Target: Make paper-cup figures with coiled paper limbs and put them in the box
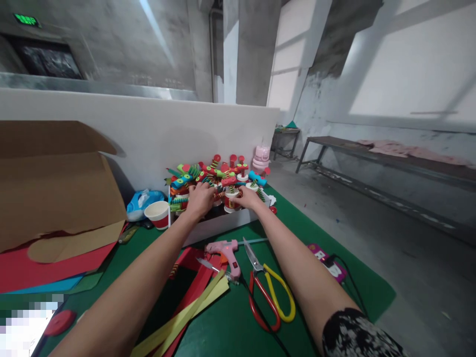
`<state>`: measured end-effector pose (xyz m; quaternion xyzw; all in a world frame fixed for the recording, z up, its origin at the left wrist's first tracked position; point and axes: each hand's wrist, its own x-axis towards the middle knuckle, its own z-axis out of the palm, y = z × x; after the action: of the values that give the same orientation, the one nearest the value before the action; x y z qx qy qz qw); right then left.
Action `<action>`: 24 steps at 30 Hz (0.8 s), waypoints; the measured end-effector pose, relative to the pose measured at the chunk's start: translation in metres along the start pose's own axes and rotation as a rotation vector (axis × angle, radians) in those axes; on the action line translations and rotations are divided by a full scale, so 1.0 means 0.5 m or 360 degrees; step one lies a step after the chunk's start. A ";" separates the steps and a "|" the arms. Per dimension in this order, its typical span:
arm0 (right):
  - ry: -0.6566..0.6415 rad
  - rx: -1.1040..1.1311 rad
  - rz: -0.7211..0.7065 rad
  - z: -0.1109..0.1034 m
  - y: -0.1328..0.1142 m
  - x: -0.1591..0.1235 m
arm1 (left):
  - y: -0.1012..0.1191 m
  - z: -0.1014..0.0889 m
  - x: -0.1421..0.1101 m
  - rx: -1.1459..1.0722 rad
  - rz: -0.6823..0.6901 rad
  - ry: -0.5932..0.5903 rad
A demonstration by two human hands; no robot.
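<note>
A long white box (219, 227) stands on the green table, crowded with paper-cup figures (219, 173) that have coiled paper limbs and red, green and blue rolled tops. My left hand (202, 199) reaches into its left half, fingers curled down among the figures; what they grip is hidden. Toward the box's front right, my right hand (248, 198) has its thumb and fingers closed at a white paper cup with a red band (231, 202), which stands upright.
Before the box lie a pink glue gun (228, 258), scissors with red and yellow handles (266, 290) and yellow paper strips (193, 310). A purple power strip (329, 263) is at right. At left are a paper cup (157, 214), a blue packet (144, 204) and a cardboard box (55, 188).
</note>
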<state>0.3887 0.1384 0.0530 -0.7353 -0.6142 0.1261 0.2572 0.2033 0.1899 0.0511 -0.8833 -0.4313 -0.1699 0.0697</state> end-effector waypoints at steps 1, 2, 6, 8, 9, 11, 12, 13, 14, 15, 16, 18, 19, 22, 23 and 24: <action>0.0024 -0.0019 -0.0008 -0.001 -0.001 -0.002 | 0.000 0.000 -0.001 -0.0009 -0.0004 0.0002; 0.0055 -0.0045 -0.0017 -0.003 -0.001 -0.005 | -0.001 0.000 -0.002 -0.0019 -0.0012 0.0005; 0.0138 -0.0142 -0.0091 -0.017 0.002 -0.020 | -0.006 -0.006 -0.013 -0.0067 -0.0042 0.0035; 0.0185 -0.0173 -0.0170 -0.029 0.002 -0.030 | -0.009 -0.012 -0.021 -0.0094 -0.0060 0.0061; 0.0221 -0.0181 -0.0204 -0.036 0.002 -0.034 | -0.010 -0.016 -0.026 -0.0108 -0.0068 0.0075; 0.0333 -0.0167 -0.0274 -0.053 -0.004 -0.043 | -0.010 -0.027 -0.036 -0.0137 -0.0081 0.0106; 0.0396 -0.0141 -0.0337 -0.062 -0.009 -0.048 | -0.009 -0.034 -0.043 -0.0150 -0.0086 0.0119; 0.0452 -0.0102 -0.0427 -0.072 -0.015 -0.052 | -0.007 -0.042 -0.050 -0.0162 -0.0088 0.0128; 0.0501 -0.0053 -0.0535 -0.081 -0.022 -0.055 | -0.005 -0.052 -0.058 -0.0176 -0.0090 0.0135; 0.0541 -0.0001 -0.0641 -0.089 -0.030 -0.058 | -0.003 -0.063 -0.068 -0.0191 -0.0088 0.0141; 0.0577 0.0044 -0.0728 -0.096 -0.037 -0.061 | -0.001 -0.074 -0.078 -0.0209 -0.0083 0.0147; 0.0614 0.0082 -0.0821 -0.103 -0.051 -0.064 | 0.002 -0.098 -0.104 -0.0245 -0.0057 0.0168; 0.0595 0.0064 -0.0854 -0.103 -0.057 -0.064 | 0.003 -0.110 -0.119 -0.0263 -0.0040 0.0183; 0.0349 -0.0130 -0.0923 -0.095 -0.067 -0.062 | 0.000 -0.144 -0.170 -0.0325 0.0006 0.0243; 0.0273 -0.0200 -0.0903 -0.093 -0.069 -0.063 | -0.002 -0.155 -0.189 -0.0346 0.0011 0.0267; 0.0246 -0.0234 -0.0862 -0.092 -0.072 -0.064 | -0.006 -0.167 -0.207 -0.0366 0.0013 0.0290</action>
<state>0.3747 0.1010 0.1062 -0.5687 -0.7742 -0.0485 0.2735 0.1217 0.0928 0.0914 -0.8682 -0.3972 -0.2974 0.0076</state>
